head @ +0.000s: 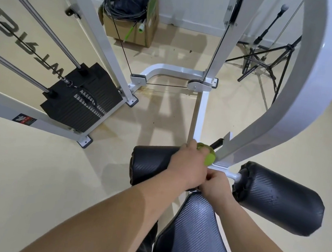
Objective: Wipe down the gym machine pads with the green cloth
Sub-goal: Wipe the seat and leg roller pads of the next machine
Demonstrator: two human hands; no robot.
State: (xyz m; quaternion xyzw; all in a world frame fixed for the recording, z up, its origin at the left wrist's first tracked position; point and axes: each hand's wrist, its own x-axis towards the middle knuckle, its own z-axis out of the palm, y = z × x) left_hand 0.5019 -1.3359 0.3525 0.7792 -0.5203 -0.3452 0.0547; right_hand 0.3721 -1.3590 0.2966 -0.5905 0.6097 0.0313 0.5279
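Note:
My left hand point(187, 166) grips the bunched green cloth point(209, 155) against the inner end of the left black roller pad point(150, 163), close to the white curved arm point(288, 111) of the machine. My right hand point(215, 185) sits just below it with curled fingers at the white crossbar point(232, 175) between the two rollers; what it grips is hidden. The right black roller pad point(279, 200) sticks out to the right, untouched. A black seat pad point(193, 234) runs down towards me under both forearms.
The black weight stack point(82, 103) with its steel guide rods stands at left inside the white frame point(108, 41). A cardboard box point(129, 27) holding coiled cables sits at the far wall. Black tripod stands point(260, 62) occupy the back right. Beige floor lies around the machine.

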